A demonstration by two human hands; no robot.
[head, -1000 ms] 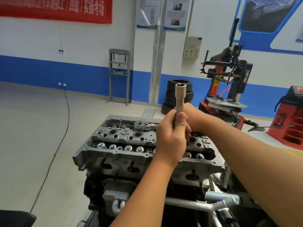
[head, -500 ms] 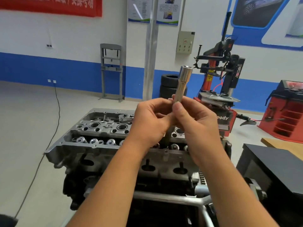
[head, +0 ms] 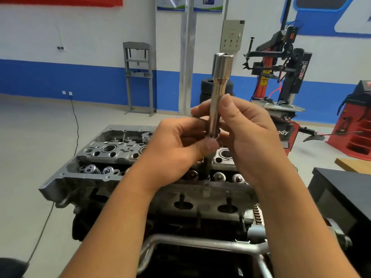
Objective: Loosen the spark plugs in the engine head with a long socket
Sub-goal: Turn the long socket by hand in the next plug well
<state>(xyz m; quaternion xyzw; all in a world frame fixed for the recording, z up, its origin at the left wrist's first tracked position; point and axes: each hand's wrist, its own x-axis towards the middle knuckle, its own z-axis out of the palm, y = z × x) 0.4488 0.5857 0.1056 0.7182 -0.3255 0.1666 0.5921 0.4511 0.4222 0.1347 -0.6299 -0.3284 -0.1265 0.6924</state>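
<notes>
**Socket held upright in both hands above the engine head**

Socket, long and chrome, stands nearly upright in the air over the engine head, its wider open end at the top and its narrower shank running down between the two hands. The right hand grasps it on the right side, thumb pressed against the shank about halfway up and the fingers curled round behind. The left hand pinches the lower end, thumb tip in front just under the bright metal, fingers wrapped round the far side. A dark rod shows below the left thumb and runs down toward the head; whether it reaches a plug well cannot be told.

The engine head sits bare-topped in front of the person, with round bores along its upper deck and valve springs in a row on the near side. Both forearms reach in from the bottom of the view and cover its middle part.

Behind stand a tyre changer, red and black, a stack of tyres against the blue-banded wall, and a grey press frame. A black cable trails over the floor at left.
</notes>
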